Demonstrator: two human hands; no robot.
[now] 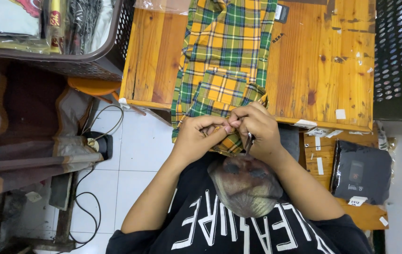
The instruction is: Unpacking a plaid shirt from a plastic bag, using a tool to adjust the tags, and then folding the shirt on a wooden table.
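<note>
Head view shows both hands, left hand and right hand, pinching the yellow-green plaid cotton shirt at the orange wooden tabletop's near edge, where a loosened pinch could let it slide floorward.

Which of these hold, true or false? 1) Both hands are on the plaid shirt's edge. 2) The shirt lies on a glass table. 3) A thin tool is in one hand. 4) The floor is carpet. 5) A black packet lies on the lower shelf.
1) True: the left hand and right hand pinch the edge of the plaid shirt, which hangs over the table's front.
2) False: the table is wooden.
3) True: a thin dark tool sticks down from the right hand; its kind is unclear.
4) False: the floor is white tile.
5) True: a black packet lies on the lower wooden shelf.
</note>
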